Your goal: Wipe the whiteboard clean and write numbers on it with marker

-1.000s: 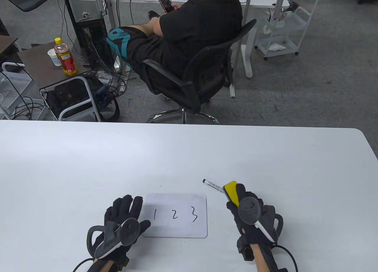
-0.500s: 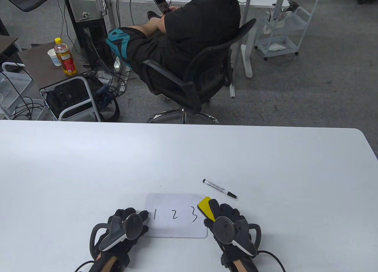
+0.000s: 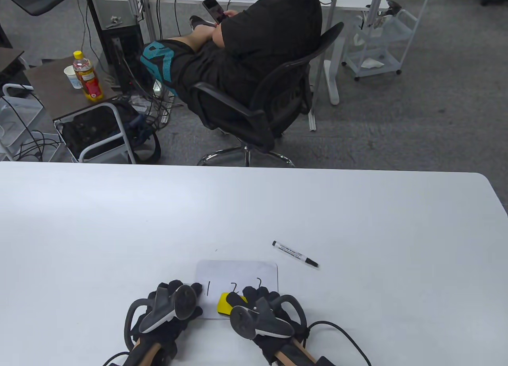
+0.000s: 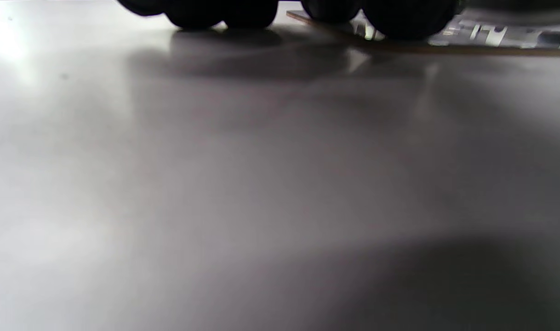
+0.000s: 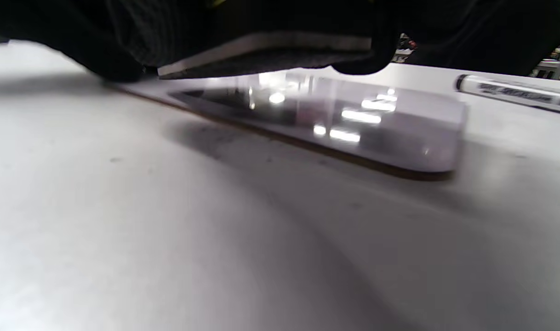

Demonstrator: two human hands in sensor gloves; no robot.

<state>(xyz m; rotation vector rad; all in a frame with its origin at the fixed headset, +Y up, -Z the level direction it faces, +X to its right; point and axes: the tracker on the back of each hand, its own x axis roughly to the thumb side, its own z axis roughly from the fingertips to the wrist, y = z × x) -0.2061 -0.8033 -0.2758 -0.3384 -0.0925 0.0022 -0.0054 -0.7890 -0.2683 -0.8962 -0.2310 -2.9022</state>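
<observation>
The whiteboard point(image 3: 238, 278) lies flat on the table point(image 3: 357, 207), the tops of 1, 2 and 3 showing on it, so the wiping is barely begun. On its near edge sits the yellow eraser point(image 3: 224, 303), gripped by the right hand point(image 3: 258, 308), fingers curled over it. At the board's left edge the left hand point(image 3: 174, 302) presses down, fingers fairly straight. The marker point(image 3: 295, 254) waits just beyond the board's right corner; new numbers aren't written yet.

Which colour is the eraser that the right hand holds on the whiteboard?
Yellow eraser, clearest in the table view.
</observation>
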